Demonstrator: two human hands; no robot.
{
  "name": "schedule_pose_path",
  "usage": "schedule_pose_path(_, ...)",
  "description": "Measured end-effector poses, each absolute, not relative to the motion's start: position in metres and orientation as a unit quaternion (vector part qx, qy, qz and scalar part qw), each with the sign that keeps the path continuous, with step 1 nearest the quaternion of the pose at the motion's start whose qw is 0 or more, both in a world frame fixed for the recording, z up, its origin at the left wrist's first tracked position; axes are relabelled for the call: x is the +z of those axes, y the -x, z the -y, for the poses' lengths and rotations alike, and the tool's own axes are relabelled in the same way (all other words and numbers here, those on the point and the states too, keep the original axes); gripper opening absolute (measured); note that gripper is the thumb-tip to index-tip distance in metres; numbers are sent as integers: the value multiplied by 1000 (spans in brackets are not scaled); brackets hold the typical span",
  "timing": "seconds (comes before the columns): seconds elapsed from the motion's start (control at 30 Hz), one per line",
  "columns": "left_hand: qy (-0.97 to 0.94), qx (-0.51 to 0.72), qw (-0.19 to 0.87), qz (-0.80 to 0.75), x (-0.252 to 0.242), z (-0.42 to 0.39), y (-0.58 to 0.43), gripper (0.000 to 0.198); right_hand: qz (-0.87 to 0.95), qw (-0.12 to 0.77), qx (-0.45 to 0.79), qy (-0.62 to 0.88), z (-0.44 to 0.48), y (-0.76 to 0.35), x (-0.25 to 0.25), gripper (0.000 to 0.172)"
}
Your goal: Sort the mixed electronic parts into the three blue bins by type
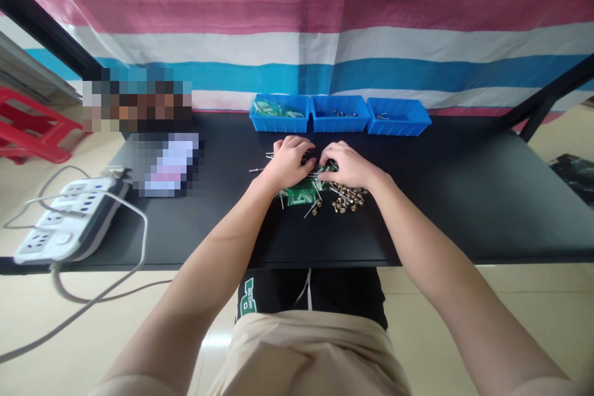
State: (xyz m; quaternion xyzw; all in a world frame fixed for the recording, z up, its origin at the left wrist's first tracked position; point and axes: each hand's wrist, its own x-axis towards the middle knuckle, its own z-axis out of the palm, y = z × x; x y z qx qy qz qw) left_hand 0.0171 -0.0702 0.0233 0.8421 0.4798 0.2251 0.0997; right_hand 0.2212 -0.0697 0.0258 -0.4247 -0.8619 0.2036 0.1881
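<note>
A mixed pile lies on the black table: green packets (302,192), thin silvery rivet-like pins (256,170) and brass-coloured screws or bolts (349,198). Over the left and back part of the pile is my left hand (291,163), its fingers curled down. My right hand (342,163) bends over the pile's back right, fingertips among the packets and pins. Whether either hand grips a piece is hidden. Behind the hands stand three blue bins: the left bin (279,125) holds green packets, the middle bin (341,124) some screws, the right bin (400,127) a few pins.
On the table's (468,198) left side sits a white power strip (69,216) with grey cables. Near it are a blurred phone-like object (171,164) and another blurred item. A red stool (41,127) stands at the far left. A striped sheet (417,6) hangs behind.
</note>
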Motion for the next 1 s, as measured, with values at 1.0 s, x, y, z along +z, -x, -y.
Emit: schedule_pose_path(1.0, -817, 273, 232, -451, 23, 68, -15, 24, 844, 305, 193, 397, 70, -215, 20, 14)
